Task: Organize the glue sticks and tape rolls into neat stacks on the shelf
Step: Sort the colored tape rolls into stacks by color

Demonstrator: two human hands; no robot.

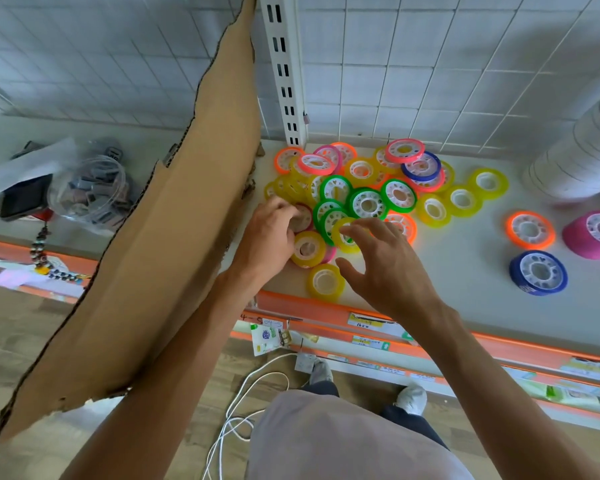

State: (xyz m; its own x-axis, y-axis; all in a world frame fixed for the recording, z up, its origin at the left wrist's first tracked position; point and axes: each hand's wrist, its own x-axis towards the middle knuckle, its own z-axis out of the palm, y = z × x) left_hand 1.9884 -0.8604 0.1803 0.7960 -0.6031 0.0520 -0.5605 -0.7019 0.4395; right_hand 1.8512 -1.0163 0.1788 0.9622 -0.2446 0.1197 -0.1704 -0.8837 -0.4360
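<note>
"Yellow tape is right by my left fingers. They are curled down into the pile of tape rolls, on a roll with a dark pink rim. I cannot tell if they really pinch it."

"And your other hand?"

"My right hand hangs just over the front of the pile. Its fingers are spread and loose, holding nothing. The tips are above a yellow roll that leans on two green rolls."

"Where is all the tape?"

"On the grey shelf. Most rolls lie in a messy heap near the white post at the back: yellow, green, pink, orange and one blue on top. Two more yellow ones lie near my hands, one by my left wrist and one at the front edge."

"Anything off to the side?"

"Yes. To the right, well apart from the heap, an orange roll lies flat, a blue stack sits in front of it, and a pink stack is beside that. A tall white stack stands at the far right. A torn sheet of cardboard stands to the left of my left arm. Past it is a clear bag of small grey things."
</note>
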